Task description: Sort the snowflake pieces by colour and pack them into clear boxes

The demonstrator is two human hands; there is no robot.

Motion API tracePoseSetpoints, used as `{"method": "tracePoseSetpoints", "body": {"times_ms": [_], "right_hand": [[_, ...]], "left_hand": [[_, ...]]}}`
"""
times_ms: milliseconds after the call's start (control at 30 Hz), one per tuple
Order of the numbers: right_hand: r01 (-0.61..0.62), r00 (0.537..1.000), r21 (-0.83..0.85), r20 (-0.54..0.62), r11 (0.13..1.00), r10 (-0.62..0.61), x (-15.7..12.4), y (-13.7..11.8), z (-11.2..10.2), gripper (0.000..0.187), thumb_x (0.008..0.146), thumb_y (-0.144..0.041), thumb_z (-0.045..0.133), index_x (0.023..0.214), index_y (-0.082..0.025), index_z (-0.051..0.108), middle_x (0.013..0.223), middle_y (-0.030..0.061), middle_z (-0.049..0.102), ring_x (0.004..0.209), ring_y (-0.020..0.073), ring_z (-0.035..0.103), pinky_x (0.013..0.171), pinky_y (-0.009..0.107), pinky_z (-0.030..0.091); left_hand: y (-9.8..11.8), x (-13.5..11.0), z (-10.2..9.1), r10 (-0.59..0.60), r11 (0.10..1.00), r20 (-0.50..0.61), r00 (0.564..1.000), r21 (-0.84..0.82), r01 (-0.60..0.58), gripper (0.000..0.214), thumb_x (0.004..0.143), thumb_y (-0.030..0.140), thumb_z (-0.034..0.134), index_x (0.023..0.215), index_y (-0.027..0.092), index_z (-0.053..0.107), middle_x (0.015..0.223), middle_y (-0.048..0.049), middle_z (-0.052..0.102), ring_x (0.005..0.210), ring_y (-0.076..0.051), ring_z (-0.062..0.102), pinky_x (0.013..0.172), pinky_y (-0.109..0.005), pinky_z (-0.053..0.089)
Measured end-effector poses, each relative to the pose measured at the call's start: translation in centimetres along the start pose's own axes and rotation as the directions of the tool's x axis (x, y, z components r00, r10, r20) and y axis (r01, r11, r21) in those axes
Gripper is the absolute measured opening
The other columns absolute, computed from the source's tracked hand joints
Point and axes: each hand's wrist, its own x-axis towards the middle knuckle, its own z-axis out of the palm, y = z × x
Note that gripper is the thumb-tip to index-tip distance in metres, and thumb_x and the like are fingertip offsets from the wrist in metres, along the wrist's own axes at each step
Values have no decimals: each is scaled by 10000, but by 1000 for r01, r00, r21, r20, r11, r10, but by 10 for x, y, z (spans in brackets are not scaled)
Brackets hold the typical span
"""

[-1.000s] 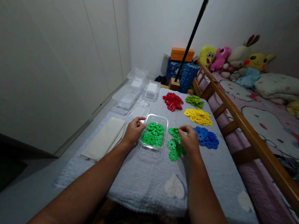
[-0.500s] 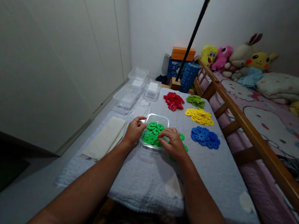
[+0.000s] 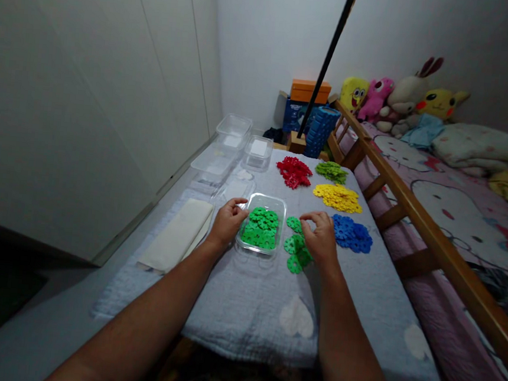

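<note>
On the bench (image 3: 252, 309), the left hand (image 3: 228, 224) is clamping the clear container (image 3: 271, 201) at its rim, probably steadying it; green discs (image 3: 260, 229) are lying inside. The right hand (image 3: 323, 241) is hovering at the loose green discs (image 3: 294, 264) alongside, placed seemingly for short reach, its fingertips nearly meeting; any held disc is remaining indiscernible.

Dim light; pale wall (image 3: 267, 43); white wardrobe (image 3: 89, 93) left; wooden-railed bed (image 3: 447, 213) right.
</note>
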Motion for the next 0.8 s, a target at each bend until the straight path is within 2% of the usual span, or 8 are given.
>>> {"method": "tracePoseSetpoints", "body": {"times_ms": [100, 233, 367, 467, 533, 633, 733, 800], "right_hand": [[-52, 981, -121, 178, 991, 73, 0, 9, -8, 87, 835, -242, 657, 857, -215, 736, 955, 69, 659, 990, 252, 580, 938, 398, 389], [-8, 923, -204, 375, 979, 85, -6, 6, -13, 150, 779, -273, 745, 924, -231, 745, 992, 64, 648, 1011, 264, 556, 875, 374, 369], [45, 878, -252, 471, 967, 82, -9, 0, -12, 187, 746, -261, 780, 926, -233, 735, 1004, 66, 634, 1029, 281, 536, 841, 364, 351], [51, 870, -248, 486, 967, 79, -9, 0, -11, 145, 740, -227, 766, 876, -221, 714, 980, 64, 628, 1018, 275, 534, 827, 356, 353], [29, 875, -185, 480, 982, 65, -8, 1, -12, 121, 725, -190, 745, 833, -218, 697, 947, 56, 631, 987, 258, 541, 819, 350, 366], [-59, 866, 32, 499, 998, 35, -6, 4, -15, 79, 706, -174, 710, 748, -215, 658, 853, 33, 631, 866, 213, 559, 761, 323, 400], [-231, 831, 247, 553, 941, 59, -5, 4, -20, 103, 716, -257, 700, 702, -213, 607, 714, -2, 591, 670, 161, 525, 616, 279, 381], [-320, 828, 325, 553, 890, 95, -4, 1, -23, 161, 717, -326, 707, 699, -215, 592, 648, -23, 554, 587, 138, 481, 554, 265, 345]], "left_hand": [[0, 0, 0, -1, 1000, -2, 1000, -2, 1, 446, 695, 364, 679, 1079, 139, 643, 571, 104, 403, 514, -90, 359, 525, -225, 276], [-1, 0, 0, -3, 1000, -2, 1000, -7, 3, 441, 702, 358, 680, 1083, 139, 643, 572, 103, 400, 520, -90, 354, 528, -225, 279], [-1, 0, 0, -4, 1000, -1, 1000, -11, 4, 442, 699, 357, 682, 1080, 137, 643, 566, 104, 392, 521, -92, 345, 527, -226, 278], [0, 0, 1, -7, 1000, -1, 1000, -13, 7, 446, 695, 362, 682, 1079, 138, 642, 566, 105, 391, 518, -91, 345, 526, -225, 277], [0, 0, 1, -7, 1000, -4, 1000, -7, 7, 442, 691, 364, 684, 1071, 141, 646, 567, 105, 391, 517, -91, 348, 526, -225, 275], [0, 0, 0, -12, 1000, -10, 1000, 1, 12, 439, 682, 358, 683, 1064, 145, 652, 568, 104, 390, 515, -92, 353, 524, -227, 270], [1, 0, 0, -6, 1000, -8, 1000, 6, 6, 435, 681, 353, 676, 1061, 142, 650, 565, 103, 390, 516, -94, 352, 524, -228, 272], [1, 0, 0, 0, 1000, -3, 1000, 6, 0, 434, 688, 355, 671, 1063, 139, 645, 562, 104, 390, 516, -94, 346, 524, -229, 273]]}}
